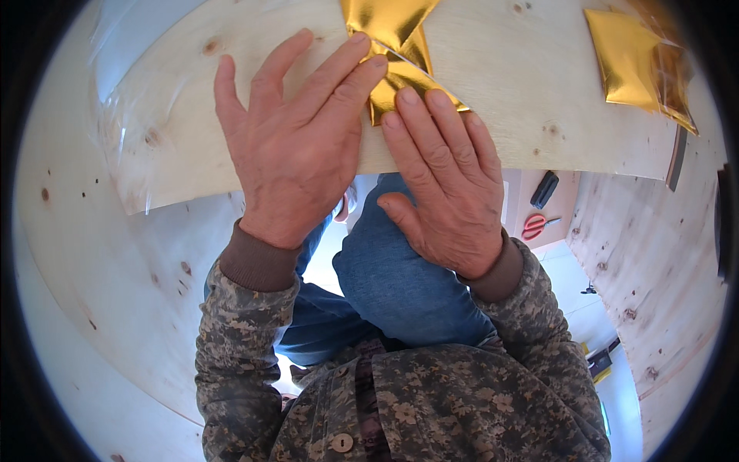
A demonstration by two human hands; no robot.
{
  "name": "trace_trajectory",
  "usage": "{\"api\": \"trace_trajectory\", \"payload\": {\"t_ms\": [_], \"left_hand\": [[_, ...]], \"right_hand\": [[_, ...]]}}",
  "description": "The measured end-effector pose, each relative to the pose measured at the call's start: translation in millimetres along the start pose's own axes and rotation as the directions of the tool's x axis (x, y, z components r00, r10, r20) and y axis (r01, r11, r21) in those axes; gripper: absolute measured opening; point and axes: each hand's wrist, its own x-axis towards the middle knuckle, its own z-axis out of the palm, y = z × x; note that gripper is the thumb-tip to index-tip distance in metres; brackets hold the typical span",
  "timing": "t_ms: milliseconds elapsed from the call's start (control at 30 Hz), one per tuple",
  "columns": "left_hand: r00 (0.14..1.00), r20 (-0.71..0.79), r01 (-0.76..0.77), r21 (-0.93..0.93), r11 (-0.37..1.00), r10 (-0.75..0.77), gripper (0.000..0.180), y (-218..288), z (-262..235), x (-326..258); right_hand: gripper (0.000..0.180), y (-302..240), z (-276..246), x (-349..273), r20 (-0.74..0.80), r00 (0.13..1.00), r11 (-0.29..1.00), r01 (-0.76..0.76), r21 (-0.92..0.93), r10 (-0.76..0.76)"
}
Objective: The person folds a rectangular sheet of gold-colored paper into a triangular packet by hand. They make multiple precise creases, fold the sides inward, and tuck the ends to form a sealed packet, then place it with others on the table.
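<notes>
Shiny gold foil packets (391,21) lie on the pale wooden tabletop (539,131), overlapping in front of me. My left hand (296,138) is spread, its index and middle fingertips resting on the left side of the gold foil. The fingers of my right hand (450,169) are stretched out flat over the near packet (406,77), covering its lower right part. A pale edge runs slantwise across the foil between the two hands. Neither hand is wrapped round anything.
More gold packets (627,61) lie at the far right of the tabletop, partly under something clear and brownish. Crumpled clear plastic film (123,138) hangs at the left. Below the table's near edge, red-handled scissors (535,225) and a black object (544,190) lie on a brown surface.
</notes>
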Motion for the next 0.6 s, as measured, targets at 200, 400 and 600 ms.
{"api": "trace_trajectory", "payload": {"t_ms": [200, 400, 600], "left_hand": [[1.000, -0.009, -0.024, -0.030, 0.999, 0.023, 0.036, -2.2, 1.9, -0.8], [0.997, -0.052, -0.064, -0.155, 0.986, 0.056, 0.040, -9.3, 9.8, 2.1], [0.998, -0.006, -0.056, -0.146, 0.988, 0.055, 0.037, -8.3, 7.7, 1.0]], "right_hand": [[0.065, 1.0, 0.9, -0.2, -0.018, 1.000, 1.000, 0.013, -0.014, -0.014], [0.057, -0.6, -3.5, 0.3, 0.015, 1.000, 1.000, 0.012, -0.016, -0.012], [0.053, -0.6, 2.5, -0.6, -0.047, 0.999, 1.000, -0.005, 0.015, 0.006]]}}
